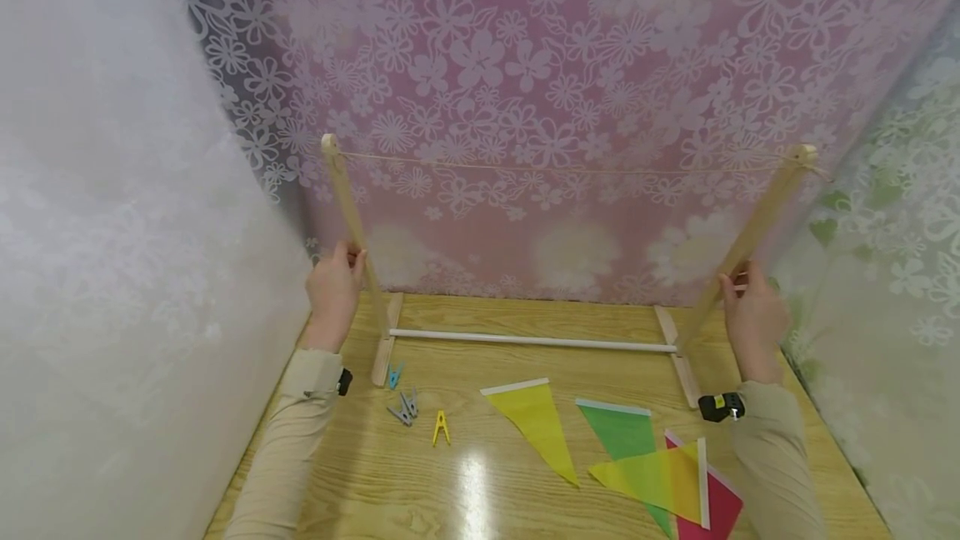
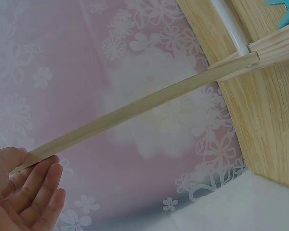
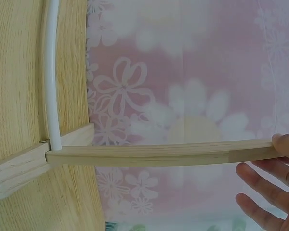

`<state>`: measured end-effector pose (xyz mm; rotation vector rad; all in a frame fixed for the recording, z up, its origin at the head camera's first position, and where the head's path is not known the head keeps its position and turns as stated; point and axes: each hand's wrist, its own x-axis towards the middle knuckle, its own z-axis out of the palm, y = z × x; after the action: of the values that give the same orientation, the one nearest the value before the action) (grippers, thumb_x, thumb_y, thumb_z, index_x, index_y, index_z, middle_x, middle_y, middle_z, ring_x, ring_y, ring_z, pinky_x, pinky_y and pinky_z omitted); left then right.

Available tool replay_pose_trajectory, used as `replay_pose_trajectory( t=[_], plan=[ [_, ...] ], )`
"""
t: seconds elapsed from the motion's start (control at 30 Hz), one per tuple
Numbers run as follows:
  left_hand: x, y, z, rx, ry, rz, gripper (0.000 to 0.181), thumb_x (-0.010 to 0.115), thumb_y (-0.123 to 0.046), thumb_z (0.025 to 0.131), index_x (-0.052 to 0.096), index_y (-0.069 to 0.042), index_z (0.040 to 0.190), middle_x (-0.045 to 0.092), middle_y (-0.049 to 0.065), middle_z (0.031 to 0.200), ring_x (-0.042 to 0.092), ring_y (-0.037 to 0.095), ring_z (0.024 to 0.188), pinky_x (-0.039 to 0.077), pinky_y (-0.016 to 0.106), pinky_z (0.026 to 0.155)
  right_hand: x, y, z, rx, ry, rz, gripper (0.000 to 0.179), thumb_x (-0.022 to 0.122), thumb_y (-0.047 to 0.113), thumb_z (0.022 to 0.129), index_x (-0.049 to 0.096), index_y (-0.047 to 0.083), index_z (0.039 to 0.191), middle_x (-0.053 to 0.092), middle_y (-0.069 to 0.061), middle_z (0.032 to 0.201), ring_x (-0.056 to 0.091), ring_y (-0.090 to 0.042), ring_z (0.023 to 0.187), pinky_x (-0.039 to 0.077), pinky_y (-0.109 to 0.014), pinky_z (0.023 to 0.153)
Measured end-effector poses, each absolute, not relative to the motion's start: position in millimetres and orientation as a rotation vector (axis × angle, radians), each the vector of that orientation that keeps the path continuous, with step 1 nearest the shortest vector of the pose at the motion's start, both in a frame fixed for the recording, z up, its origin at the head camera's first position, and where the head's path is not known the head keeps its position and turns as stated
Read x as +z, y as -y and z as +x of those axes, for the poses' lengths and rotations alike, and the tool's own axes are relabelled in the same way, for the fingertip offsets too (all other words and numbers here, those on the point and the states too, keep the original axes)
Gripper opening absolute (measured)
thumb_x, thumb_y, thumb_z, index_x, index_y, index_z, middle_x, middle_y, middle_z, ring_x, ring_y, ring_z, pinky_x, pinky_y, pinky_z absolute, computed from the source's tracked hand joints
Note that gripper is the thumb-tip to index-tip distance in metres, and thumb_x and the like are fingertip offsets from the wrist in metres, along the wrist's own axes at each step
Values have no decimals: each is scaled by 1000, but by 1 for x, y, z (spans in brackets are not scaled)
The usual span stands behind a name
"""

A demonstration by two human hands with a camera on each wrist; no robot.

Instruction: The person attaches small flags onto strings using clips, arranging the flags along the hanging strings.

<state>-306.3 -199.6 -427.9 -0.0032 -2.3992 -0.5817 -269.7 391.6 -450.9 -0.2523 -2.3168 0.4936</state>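
A wooden stand with two upright posts is on the table, a thin string (image 1: 525, 167) strung between the post tops and a white rod (image 1: 532, 341) joining the feet. My left hand (image 1: 335, 294) pinches the left post (image 1: 349, 207) partway up between thumb and fingers; the left wrist view shows this post (image 2: 130, 109) running down to its foot. On the other side, my right hand (image 1: 753, 315) pinches the right post (image 1: 765, 215) at a similar height. In the right wrist view the thumb and a finger grip that post (image 3: 183, 153), with the other fingers spread below.
Small clothespins lie left of centre: blue (image 1: 394, 376), grey (image 1: 406, 408) and yellow (image 1: 441, 427). Triangular pennants lie to the right: yellow (image 1: 536, 423), green (image 1: 618, 432), another yellow (image 1: 652, 477) overlapping the green, and red (image 1: 716, 511). Floral curtains (image 1: 487, 65) surround the table.
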Motion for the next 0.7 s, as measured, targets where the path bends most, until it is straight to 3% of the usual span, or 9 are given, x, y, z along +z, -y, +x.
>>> replay_pose_trajectory(
  t=[0.17, 0.7],
  plan=[
    [-429, 198, -306, -582, 2403, -11, 24, 66, -25, 101, 65, -1, 98, 75, 17, 87, 68, 38, 64, 51, 50, 51, -452, -395, -268, 484, 2308, -237, 24, 64, 22, 102, 56, -1, 104, 71, -28, 94, 65, -47, 69, 39, -49, 45],
    [-425, 203, -307, -541, 2431, -67, 25, 67, -25, 100, 68, -1, 100, 75, 16, 86, 67, 34, 58, 51, 47, 48, -451, -398, -268, 503, 2326, -210, 25, 65, 22, 102, 57, -2, 105, 71, -29, 94, 66, -47, 70, 38, -46, 43]
  ],
)
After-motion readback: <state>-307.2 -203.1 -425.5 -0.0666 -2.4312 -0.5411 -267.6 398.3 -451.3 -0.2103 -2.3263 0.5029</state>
